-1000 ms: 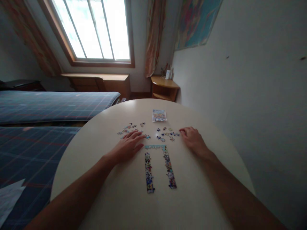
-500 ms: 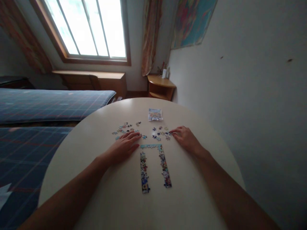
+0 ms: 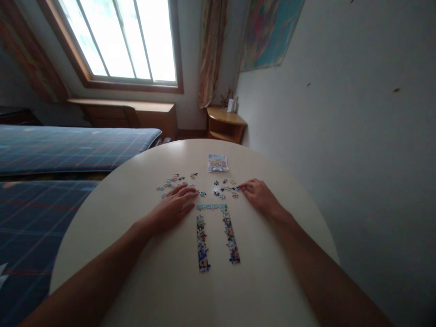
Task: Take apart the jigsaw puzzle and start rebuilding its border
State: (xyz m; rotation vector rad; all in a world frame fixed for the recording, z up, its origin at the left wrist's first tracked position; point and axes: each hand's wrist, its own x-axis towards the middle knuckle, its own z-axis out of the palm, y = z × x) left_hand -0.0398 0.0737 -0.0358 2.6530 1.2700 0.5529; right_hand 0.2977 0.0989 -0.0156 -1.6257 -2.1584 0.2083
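My left hand (image 3: 175, 204) lies on the table at the left, fingers stretched out and a little apart. Its fingertips reach over loose puzzle pieces (image 3: 169, 185), covering some of them. On the right, my right hand (image 3: 260, 196) has its fingers together, the tips on a small dark-blue puzzle piece (image 3: 237, 188) at the edge of a second loose group (image 3: 223, 188). Between my forearms are joined border strips: a light-blue top strip (image 3: 209, 207) connected to a right strip (image 3: 231, 238), and a separate left strip (image 3: 202, 245).
A small picture sheet (image 3: 217, 163) lies farther back on the round white table (image 3: 272, 272). Beds with plaid covers (image 3: 81, 145) stand to the left, and a wall (image 3: 357, 150) rises on the right. Behind are a corner shelf (image 3: 226, 116) and a desk (image 3: 150, 106).
The whole view has shifted slightly, so things appear a little farther left. Both hands keep nearly the same places among the pieces, and the strips lie as before.
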